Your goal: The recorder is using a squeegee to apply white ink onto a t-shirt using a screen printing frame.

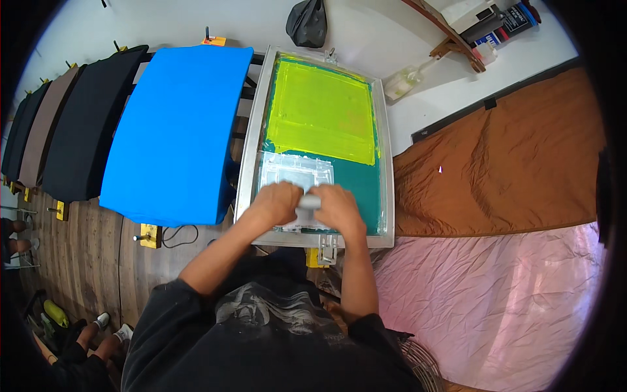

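Both my hands are together over the lower left part of a screen-printing frame (388,176). My left hand (277,201) is closed, fingers curled toward the middle. My right hand (334,208) is closed too. Between them shows a pale grey, rounded piece (309,201) that both grip; it looks like a roll of tape, though the fingers cover much of it. Under the hands, shiny clear strips (277,161) surround a pale rectangle on the green mesh (358,189). A bright yellow-green coated area (320,108) fills the far half of the screen.
Left of the frame lies a blue fabric-covered board (179,130), then black (88,130) and brown (49,130) ones. Metal clamps (328,249) hold the frame's near edge. Brown cloth (503,163) and a pinkish sheet (490,307) spread at right. Another person's legs (98,340) show lower left.
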A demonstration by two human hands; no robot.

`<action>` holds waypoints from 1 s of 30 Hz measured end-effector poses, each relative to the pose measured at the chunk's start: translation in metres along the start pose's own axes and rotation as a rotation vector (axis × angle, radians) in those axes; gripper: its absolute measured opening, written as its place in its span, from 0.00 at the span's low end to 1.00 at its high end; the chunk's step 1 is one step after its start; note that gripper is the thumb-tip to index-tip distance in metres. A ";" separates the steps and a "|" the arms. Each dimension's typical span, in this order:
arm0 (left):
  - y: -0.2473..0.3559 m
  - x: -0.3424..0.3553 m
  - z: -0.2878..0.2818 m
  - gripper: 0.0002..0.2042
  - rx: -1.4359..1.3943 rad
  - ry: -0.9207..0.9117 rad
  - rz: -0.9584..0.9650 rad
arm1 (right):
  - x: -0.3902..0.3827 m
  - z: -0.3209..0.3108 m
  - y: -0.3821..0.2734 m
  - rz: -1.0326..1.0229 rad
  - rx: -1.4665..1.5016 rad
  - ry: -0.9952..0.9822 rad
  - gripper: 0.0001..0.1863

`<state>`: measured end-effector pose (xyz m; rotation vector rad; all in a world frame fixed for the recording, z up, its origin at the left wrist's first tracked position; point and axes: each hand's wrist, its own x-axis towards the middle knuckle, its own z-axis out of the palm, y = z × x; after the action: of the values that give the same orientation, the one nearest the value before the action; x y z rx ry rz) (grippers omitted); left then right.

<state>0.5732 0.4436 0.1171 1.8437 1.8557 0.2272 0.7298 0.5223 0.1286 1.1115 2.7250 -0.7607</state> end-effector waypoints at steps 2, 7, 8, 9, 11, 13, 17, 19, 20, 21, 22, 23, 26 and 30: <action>-0.001 0.026 -0.012 0.12 0.002 -0.020 -0.050 | 0.017 -0.010 0.010 0.002 -0.021 0.061 0.19; -0.012 0.045 0.004 0.12 0.023 0.064 -0.034 | 0.040 -0.001 0.023 0.064 -0.011 0.043 0.20; -0.012 0.043 0.009 0.12 0.015 0.090 -0.041 | 0.040 0.003 0.025 0.060 -0.009 0.047 0.19; -0.010 0.039 0.011 0.12 0.012 0.085 -0.048 | 0.036 0.007 0.025 0.060 -0.003 0.048 0.19; -0.008 0.032 0.015 0.13 0.004 0.132 -0.035 | 0.030 0.014 0.024 0.049 0.004 0.071 0.19; -0.004 0.028 0.013 0.13 0.001 0.127 -0.034 | 0.025 0.014 0.025 0.040 0.007 0.096 0.19; -0.001 0.024 0.015 0.13 0.007 0.151 -0.022 | 0.017 0.014 0.023 0.033 0.019 0.119 0.19; -0.002 0.023 0.018 0.13 0.011 0.155 -0.023 | 0.019 0.016 0.025 0.012 0.015 0.139 0.19; -0.002 0.023 0.019 0.13 0.015 0.165 -0.021 | 0.016 0.018 0.024 0.013 0.017 0.136 0.19; -0.001 0.022 0.018 0.13 0.014 0.166 -0.023 | 0.014 0.016 0.022 0.026 0.035 0.118 0.20; 0.002 0.019 0.016 0.14 0.012 0.139 -0.016 | 0.012 0.015 0.020 0.040 0.051 0.101 0.21; 0.005 0.017 0.016 0.15 0.010 0.113 -0.009 | 0.010 0.015 0.020 0.038 0.049 0.100 0.21; 0.013 0.006 0.018 0.15 0.008 0.075 -0.010 | -0.004 0.020 0.021 0.061 0.048 0.061 0.20; 0.021 -0.014 0.024 0.15 -0.008 0.032 0.012 | -0.029 0.022 0.014 0.027 0.073 0.068 0.21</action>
<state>0.6017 0.4261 0.1094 1.8560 1.8626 0.2693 0.7584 0.5019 0.1111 1.2075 2.7518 -0.8408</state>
